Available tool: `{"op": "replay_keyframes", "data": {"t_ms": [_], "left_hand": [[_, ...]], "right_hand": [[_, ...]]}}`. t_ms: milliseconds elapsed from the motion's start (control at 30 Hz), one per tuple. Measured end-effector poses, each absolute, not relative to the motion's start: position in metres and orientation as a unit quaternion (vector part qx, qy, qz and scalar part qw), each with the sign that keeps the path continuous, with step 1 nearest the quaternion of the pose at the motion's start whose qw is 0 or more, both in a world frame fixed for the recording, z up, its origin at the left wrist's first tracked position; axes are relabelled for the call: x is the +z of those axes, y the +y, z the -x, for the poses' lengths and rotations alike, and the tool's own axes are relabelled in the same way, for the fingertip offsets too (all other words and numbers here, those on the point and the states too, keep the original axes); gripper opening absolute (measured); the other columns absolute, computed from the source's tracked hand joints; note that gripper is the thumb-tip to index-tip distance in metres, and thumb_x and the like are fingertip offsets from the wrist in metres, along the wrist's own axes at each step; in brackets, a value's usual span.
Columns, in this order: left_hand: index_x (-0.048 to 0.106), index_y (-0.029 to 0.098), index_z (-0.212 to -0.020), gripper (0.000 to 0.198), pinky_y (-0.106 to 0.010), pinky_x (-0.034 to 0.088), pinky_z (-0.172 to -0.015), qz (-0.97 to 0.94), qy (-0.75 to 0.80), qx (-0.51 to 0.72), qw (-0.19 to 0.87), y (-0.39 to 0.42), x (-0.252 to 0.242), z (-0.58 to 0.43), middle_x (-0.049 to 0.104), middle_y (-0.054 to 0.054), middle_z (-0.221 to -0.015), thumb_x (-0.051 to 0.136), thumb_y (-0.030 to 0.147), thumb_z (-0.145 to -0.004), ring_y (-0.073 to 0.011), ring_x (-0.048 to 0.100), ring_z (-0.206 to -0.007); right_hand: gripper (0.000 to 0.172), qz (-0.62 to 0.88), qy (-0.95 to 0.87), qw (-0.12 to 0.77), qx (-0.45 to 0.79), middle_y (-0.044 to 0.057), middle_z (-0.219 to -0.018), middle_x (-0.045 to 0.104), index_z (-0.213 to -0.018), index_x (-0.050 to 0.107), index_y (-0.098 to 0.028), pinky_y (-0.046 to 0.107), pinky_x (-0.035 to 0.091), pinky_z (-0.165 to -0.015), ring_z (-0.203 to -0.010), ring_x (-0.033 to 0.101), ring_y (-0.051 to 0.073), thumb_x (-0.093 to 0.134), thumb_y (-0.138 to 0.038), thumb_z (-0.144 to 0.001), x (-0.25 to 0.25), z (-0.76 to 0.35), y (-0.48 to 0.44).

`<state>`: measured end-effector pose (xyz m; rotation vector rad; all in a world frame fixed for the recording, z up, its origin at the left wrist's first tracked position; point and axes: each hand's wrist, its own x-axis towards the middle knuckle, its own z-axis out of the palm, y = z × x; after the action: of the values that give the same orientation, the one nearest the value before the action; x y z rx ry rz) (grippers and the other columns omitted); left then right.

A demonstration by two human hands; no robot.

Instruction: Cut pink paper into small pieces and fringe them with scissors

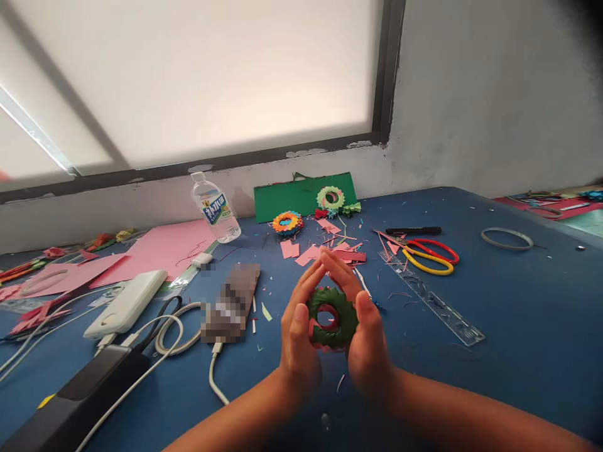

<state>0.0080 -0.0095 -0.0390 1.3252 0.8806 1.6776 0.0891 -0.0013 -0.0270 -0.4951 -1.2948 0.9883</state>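
Note:
A folded paper ring, dark green with bits of pink, stands upright between my two palms above the blue table. My left hand presses on its left edge and my right hand on its right edge. The fingertips of both hands meet above the ring, and both thumbs point up on the near side. Through the ring's round hole a pink inner rim shows. Pink paper scraps lie on the table just beyond my fingertips.
Red-and-yellow-handled scissors, a black pen and a clear ruler lie right. Two finished paper rings, one multicoloured, sit near green card. Left are a bottle, a blurred phone, a power bank and cables.

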Motion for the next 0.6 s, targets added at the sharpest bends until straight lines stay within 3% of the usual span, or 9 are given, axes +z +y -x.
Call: {"op": "replay_keyframes", "data": {"t_ms": [167, 400, 600], "left_hand": [[0.049, 0.029, -0.120, 0.042, -0.043, 0.025, -0.103, -0.555, 0.324, 0.645, 0.414, -0.0120, -0.0406, -0.0102, 0.046, -0.002, -0.130, 0.036, 0.045, -0.084, -0.0265, 0.037, -0.121], [0.044, 0.024, -0.125, 0.048, -0.043, 0.039, -0.091, -0.567, 0.359, 0.619, 0.409, -0.0101, -0.0442, -0.0110, 0.049, -0.008, -0.126, 0.036, 0.046, -0.083, -0.0281, 0.048, -0.110], [0.047, 0.022, -0.121, 0.046, -0.037, 0.046, -0.080, -0.545, 0.354, 0.636, 0.415, -0.0092, -0.0399, -0.0127, 0.058, -0.008, -0.114, 0.036, 0.044, -0.083, -0.0241, 0.056, -0.096]], "right_hand": [[0.044, 0.224, -0.556, 0.670, 0.438, -0.005, -0.132, 0.041, -0.117, 0.051, -0.037, 0.043, 0.017, -0.106, -0.126, 0.027, 0.020, 0.024, -0.052, -0.086, -0.0225, -0.0931, 0.0032], [0.045, 0.238, -0.559, 0.667, 0.431, -0.004, -0.132, 0.041, -0.116, 0.052, -0.035, 0.043, 0.022, -0.104, -0.125, 0.029, 0.020, 0.024, -0.051, -0.085, -0.0207, -0.0957, 0.0054], [0.043, 0.257, -0.548, 0.654, 0.454, -0.005, -0.131, 0.042, -0.113, 0.054, -0.036, 0.044, 0.023, -0.102, -0.125, 0.028, 0.020, 0.024, -0.050, -0.086, -0.0180, -0.0956, 0.0054]]}}
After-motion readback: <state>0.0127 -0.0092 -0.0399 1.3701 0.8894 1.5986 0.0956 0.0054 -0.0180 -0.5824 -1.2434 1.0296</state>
